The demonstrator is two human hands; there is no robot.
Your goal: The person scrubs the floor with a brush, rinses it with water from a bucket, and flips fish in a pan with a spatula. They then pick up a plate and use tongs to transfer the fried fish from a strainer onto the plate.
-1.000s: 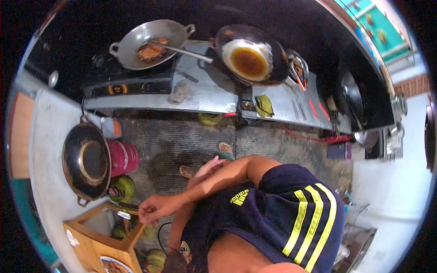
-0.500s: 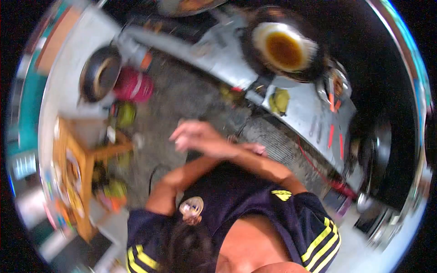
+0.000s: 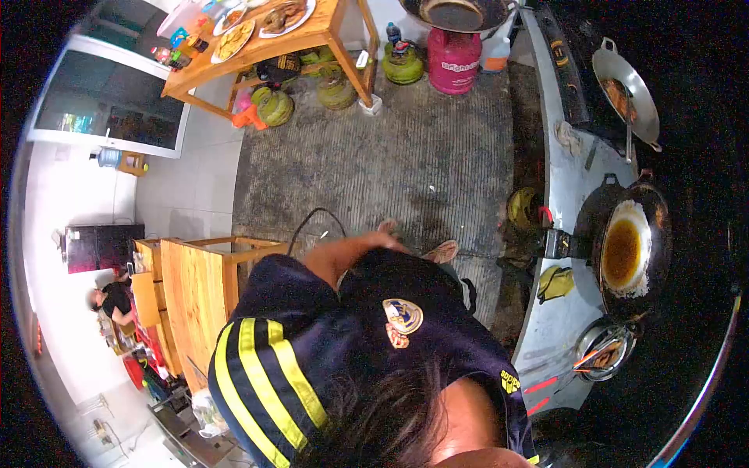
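Observation:
My left forearm bends across the front of the dark shirt (image 3: 406,285) with yellow stripes. My left hand (image 3: 382,243) is only partly visible at the waist; its fingers are blurred and tucked by the shirt, so their state is unclear. My right hand is out of sight. Below the left hand are my feet, one showing as a sandal (image 3: 443,251). A black cable (image 3: 316,210) loops beside the forearm.
On the right, a metal counter (image 3: 558,343) carries a wok (image 3: 654,269) with brown liquid, a yellow-green cloth (image 3: 555,284) and a metal bowl (image 3: 624,360). Gas cylinders (image 3: 455,66) and a wooden food table (image 3: 328,27) stand ahead. A person (image 3: 117,308) is far left.
The view has swung left, so the counter now runs down the right side. Both hands were crossed in front of me; now the right is gone from view and the left is at my waist.

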